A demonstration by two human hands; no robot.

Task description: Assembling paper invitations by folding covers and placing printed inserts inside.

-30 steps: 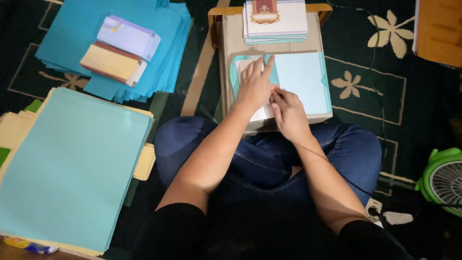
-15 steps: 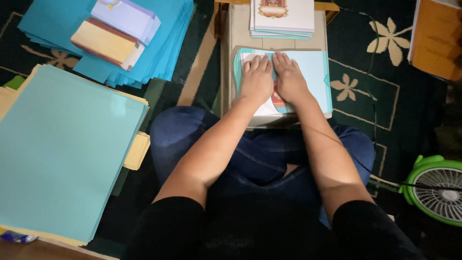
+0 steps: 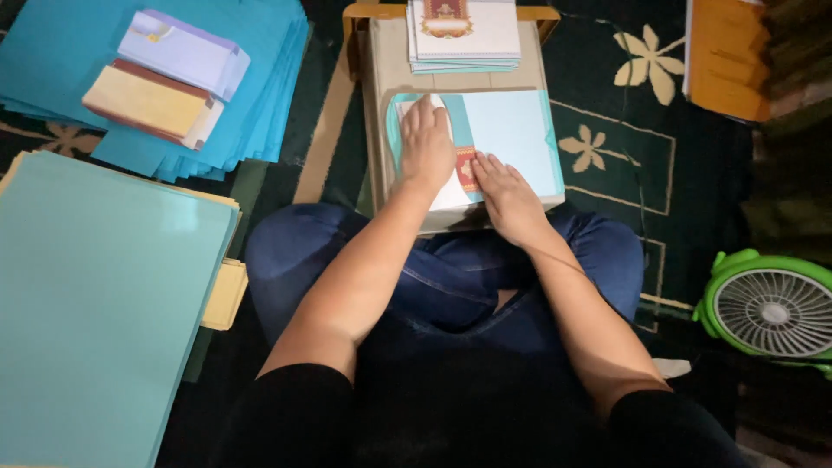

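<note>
Hands flat on blue card atop box: left fingers together, right fingers slightly spread (over red-patterned strip); card stack beyond.

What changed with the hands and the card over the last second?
The left hand went from fingertips on the white card to lying flat on it, reaching further up. The right hand slid down toward the card's near edge, fingers flat beside the red strip. Nothing was picked up or let go. The light blue sheet, the small table and the card stack lie as before.
</note>
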